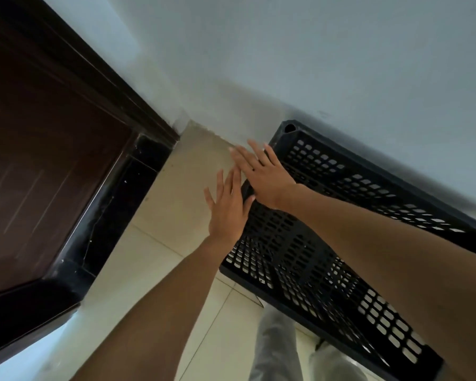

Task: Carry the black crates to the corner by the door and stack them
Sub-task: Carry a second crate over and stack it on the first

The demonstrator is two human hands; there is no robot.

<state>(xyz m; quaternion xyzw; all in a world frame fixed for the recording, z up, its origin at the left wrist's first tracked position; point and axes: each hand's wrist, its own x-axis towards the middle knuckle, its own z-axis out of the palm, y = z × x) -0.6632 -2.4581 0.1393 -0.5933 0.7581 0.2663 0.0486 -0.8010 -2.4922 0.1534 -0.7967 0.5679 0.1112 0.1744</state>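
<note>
A black perforated crate (327, 215) stands on the floor against the pale wall, to the right of the corner by the door. My right hand (261, 174) lies with straight fingers over the crate's near left rim, fingertips pointing toward the corner. My left hand (227, 207) is spread flat just left of it, at the crate's left edge, holding nothing. Whether more crates sit under this one is hidden from above.
A dark brown door (44, 149) with a black frame and threshold (113, 213) fills the left. Beige floor tiles (176, 210) show between door and crate. The pale wall (313, 64) runs behind. My grey trouser legs (283, 347) stand at the bottom.
</note>
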